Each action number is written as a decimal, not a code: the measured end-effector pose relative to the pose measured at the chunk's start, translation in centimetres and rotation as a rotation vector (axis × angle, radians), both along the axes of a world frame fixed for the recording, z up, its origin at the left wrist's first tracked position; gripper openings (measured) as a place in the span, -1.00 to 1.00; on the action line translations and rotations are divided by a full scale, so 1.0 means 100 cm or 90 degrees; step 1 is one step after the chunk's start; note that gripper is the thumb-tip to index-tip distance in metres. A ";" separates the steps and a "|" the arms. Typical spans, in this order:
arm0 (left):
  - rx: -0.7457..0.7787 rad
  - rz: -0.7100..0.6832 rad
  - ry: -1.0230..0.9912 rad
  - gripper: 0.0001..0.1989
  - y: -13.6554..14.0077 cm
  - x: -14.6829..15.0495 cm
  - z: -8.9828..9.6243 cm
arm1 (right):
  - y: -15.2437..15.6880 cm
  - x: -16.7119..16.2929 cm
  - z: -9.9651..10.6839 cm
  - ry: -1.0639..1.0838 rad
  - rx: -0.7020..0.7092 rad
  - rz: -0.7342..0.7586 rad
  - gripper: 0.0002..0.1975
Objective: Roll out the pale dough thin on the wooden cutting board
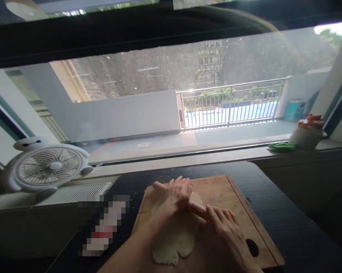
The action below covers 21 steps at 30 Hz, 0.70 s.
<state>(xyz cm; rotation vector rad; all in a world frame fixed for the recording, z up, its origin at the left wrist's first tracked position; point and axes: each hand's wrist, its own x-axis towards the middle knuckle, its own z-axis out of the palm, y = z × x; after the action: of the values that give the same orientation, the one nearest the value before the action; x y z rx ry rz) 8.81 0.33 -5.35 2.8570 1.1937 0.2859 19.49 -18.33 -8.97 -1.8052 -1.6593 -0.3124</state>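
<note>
A wooden rolling pin point(198, 209) lies at a slant across a flat, pale sheet of dough point(175, 239) with a ragged near edge. My left hand point(179, 192) is closed over the pin towards its far left end. Lower and to the right, my right hand point(223, 220) bends its fingers over the other end. Both palms face down, so the undersides of the fingers are hidden. Beneath the dough is a wooden cutting board point(216, 189) with an oval hole near its right corner. My forearms cover part of the dough and the board.
The board rests on a dark table point(273, 204) below a wide window. A blurred-out item point(105, 227) lies left of the board. On the sill stand a white fan point(55, 165) at left and a pale pot point(306, 136) beside a green cloth-like thing point(281, 147) at right.
</note>
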 end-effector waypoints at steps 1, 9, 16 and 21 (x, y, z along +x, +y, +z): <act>-0.027 0.010 0.016 -0.48 0.009 0.015 0.003 | 0.002 0.005 0.001 0.006 -0.012 -0.013 -0.52; -0.059 -0.009 0.051 -0.57 0.030 0.058 0.017 | 0.011 0.011 0.008 0.011 -0.001 -0.066 -0.55; 0.052 -0.063 -0.012 -0.59 -0.009 -0.018 0.010 | -0.003 -0.011 0.005 0.001 0.047 -0.012 -0.55; 0.091 -0.109 -0.030 -0.57 -0.015 -0.047 0.000 | -0.006 -0.016 0.002 -0.007 0.054 0.036 -0.55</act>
<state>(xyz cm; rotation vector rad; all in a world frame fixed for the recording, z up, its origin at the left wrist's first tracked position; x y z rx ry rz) 4.12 -1.21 -5.36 3.0310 0.9490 0.4458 17.88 -18.94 -8.75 -1.6941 -1.6771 -0.3633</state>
